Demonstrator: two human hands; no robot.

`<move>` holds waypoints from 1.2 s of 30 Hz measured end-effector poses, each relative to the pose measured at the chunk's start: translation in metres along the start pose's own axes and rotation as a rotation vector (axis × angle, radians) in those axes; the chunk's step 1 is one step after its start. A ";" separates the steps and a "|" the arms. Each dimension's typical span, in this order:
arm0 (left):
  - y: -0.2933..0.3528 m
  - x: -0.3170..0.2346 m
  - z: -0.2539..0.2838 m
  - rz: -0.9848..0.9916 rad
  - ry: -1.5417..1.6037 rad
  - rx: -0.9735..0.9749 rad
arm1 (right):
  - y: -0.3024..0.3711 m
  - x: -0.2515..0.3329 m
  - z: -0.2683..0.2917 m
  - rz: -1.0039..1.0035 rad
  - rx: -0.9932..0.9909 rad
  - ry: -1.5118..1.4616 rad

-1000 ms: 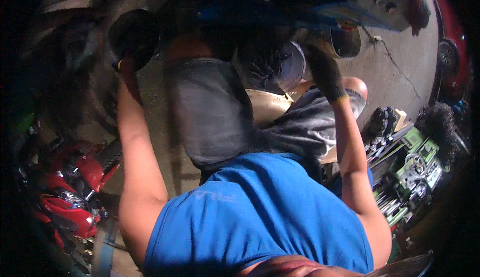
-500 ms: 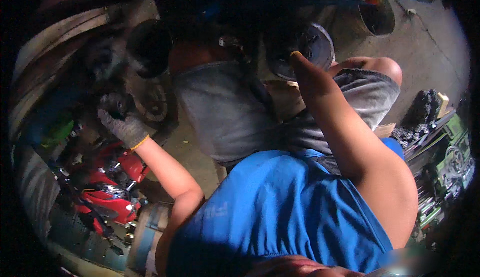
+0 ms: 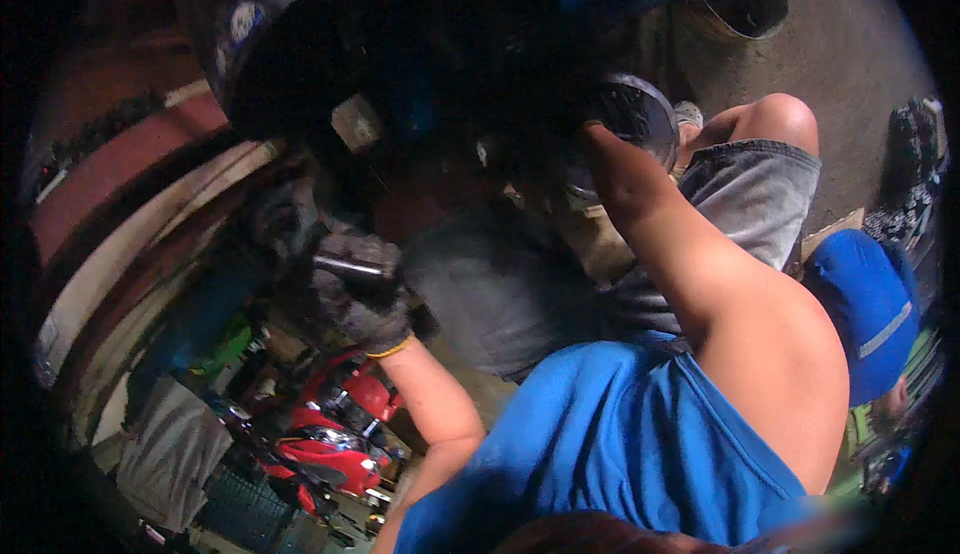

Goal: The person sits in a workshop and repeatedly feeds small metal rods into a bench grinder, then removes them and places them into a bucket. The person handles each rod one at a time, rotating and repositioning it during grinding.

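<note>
In the head view, a dark, shiny cylindrical piece (image 3: 357,268) is gripped by the left hand (image 3: 362,299), which is covered by a dirty grey glove with a yellow cuff; the fingers are curled around the piece. It is held to the left of the grey shorts (image 3: 760,194), above a red motorbike (image 3: 335,449) seen farther down at the left. The right forearm (image 3: 660,219) is extended toward a round, dark container (image 3: 650,119) with a pale rim, placed near the bent right knee. The right hand is swallowed by deep shadow there, and whether its fingers are apart or together cannot be told. The upper part of the view is filled by a large dark rounded form (image 3: 210,24). At the right, a blue cap (image 3: 862,304) with a grey stripe is worn by another person. A grey cloth (image 3: 175,449) is seen at the lower left.
</note>
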State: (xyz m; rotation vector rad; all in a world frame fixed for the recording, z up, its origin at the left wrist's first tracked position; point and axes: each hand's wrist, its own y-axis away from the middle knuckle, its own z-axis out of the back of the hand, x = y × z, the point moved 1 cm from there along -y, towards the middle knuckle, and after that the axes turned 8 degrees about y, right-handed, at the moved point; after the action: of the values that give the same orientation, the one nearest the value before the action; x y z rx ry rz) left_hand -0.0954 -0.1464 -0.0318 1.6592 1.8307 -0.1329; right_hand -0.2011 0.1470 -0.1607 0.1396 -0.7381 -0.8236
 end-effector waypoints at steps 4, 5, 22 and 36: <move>-0.003 0.027 0.014 0.084 0.122 0.061 | 0.010 -0.004 0.007 -0.022 -0.047 -0.045; -0.005 0.039 0.013 0.115 0.066 0.014 | 0.014 -0.006 0.010 -0.037 -0.055 -0.053; -0.008 0.110 0.083 0.073 -1.045 -0.003 | -0.035 -0.039 -0.049 -0.170 -0.183 -0.109; 0.011 0.102 0.032 0.057 -0.021 0.157 | 0.183 0.063 0.092 -0.116 -0.302 -0.934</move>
State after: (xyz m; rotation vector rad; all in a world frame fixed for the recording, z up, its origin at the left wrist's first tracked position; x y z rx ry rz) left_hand -0.0713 -0.0726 -0.1067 1.8085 1.7955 -0.2746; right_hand -0.1195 0.2427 0.0123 -0.5158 -1.4703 -1.1034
